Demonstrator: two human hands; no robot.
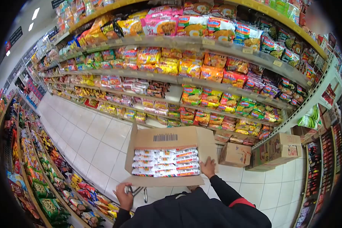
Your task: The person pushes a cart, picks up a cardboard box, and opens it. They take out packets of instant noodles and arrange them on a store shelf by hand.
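An open cardboard box [167, 139] stands in front of me with its flaps folded outward. Rows of white packets [166, 162] with red and yellow print are stacked inside it. My right hand [208, 167] lies on the box's right flap with its fingers spread. At the near left corner of the box is my left hand [124, 196], its fingers curled round a dark metal handle [135, 191] just below the front flap.
Shelves [155, 76] of bagged noodles rise ahead. Closed cartons [235, 154] and a taller stack [275, 150] stand on the tiled floor [83, 140] at right. Snack shelves [34, 163] line the left side, and another shelf [319, 178] stands far right.
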